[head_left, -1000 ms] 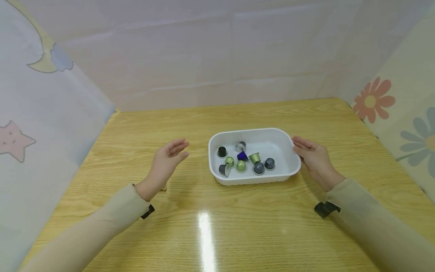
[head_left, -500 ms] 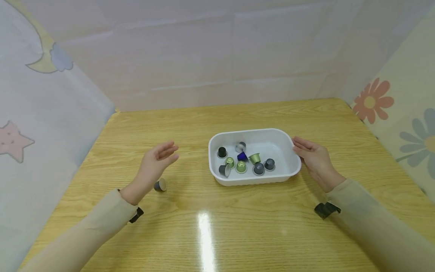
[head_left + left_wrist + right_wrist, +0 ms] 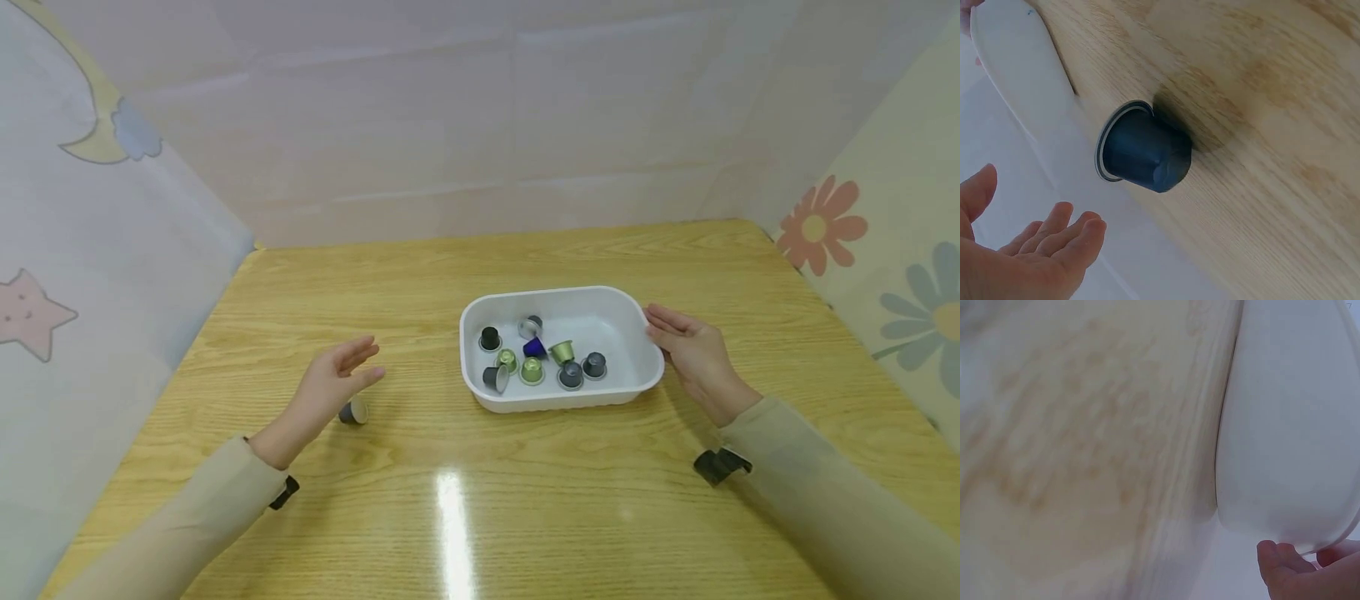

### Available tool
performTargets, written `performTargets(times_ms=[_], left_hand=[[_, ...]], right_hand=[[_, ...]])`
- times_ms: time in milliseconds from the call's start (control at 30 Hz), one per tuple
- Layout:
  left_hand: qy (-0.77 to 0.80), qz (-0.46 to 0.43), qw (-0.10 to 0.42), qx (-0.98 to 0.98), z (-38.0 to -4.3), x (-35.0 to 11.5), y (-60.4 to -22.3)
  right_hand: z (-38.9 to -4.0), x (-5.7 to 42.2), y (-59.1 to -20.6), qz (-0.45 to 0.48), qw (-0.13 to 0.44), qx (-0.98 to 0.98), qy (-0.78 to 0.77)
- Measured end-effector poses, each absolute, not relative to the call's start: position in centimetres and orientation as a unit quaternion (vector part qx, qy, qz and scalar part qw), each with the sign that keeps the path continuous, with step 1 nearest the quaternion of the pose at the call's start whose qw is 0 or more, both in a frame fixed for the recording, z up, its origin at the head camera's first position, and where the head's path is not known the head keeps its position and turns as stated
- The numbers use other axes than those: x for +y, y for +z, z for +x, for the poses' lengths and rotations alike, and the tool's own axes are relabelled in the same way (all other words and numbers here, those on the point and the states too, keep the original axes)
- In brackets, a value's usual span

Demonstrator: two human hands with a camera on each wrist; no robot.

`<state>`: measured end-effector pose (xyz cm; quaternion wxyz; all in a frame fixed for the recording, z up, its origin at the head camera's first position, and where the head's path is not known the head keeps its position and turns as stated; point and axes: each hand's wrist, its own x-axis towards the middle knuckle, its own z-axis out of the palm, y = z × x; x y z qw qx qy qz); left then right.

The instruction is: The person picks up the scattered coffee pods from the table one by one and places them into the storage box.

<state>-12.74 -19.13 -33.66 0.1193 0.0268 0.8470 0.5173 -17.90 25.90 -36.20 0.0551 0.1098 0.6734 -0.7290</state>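
Note:
In the head view my left hand (image 3: 322, 392) is held over the left part of the table, its fingers apart from the thumb and holding nothing. A dark grey-blue coffee capsule (image 3: 354, 411) lies on its side just beside that hand, partly hidden by it. The left wrist view shows this capsule (image 3: 1147, 150) on the wood, apart from the fingertips (image 3: 1088, 234). At the right end of a white plastic bin (image 3: 562, 402), my right hand (image 3: 697, 358) holds the rim between thumb and fingers. Several capsules lie inside: green (image 3: 532, 371), grey (image 3: 595, 364), black (image 3: 490, 337) and purple (image 3: 534, 348).
The wooden table (image 3: 360, 533) carries the bin right of its middle. A plain wall covering (image 3: 480, 125) stands behind. Printed side panels flank the table, with a star (image 3: 33, 315) at left and a red flower (image 3: 821, 225) at right.
My left hand has moved left and toward me, away from the bin, uncovering most of the loose coffee capsule. The right hand stays at the bin's rim.

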Motion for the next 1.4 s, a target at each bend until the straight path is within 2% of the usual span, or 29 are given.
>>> performTargets(times_ms=[400, 767, 1033, 1400], left_hand=[[0.478, 0.046, 0.135, 0.866, -12.1, -20.2, -34.4], [0.446, 0.017, 0.173, 0.878, -11.5, -20.8, -34.9], [0.443, 0.014, 0.175, 0.879, -11.2, -20.7, -35.6], [0.401, -0.002, 0.141, 0.905, -11.1, -20.3, -36.4]], right_hand=[[-17.9, 25.8, -36.1, 0.11, 0.054, 0.67, -0.732], [-18.0, 25.8, -36.1, 0.119, 0.065, 0.686, -0.715], [-17.9, 25.8, -36.1, 0.119, 0.063, 0.689, -0.712], [-17.8, 25.9, -36.0, 0.11, 0.064, 0.686, -0.717]])
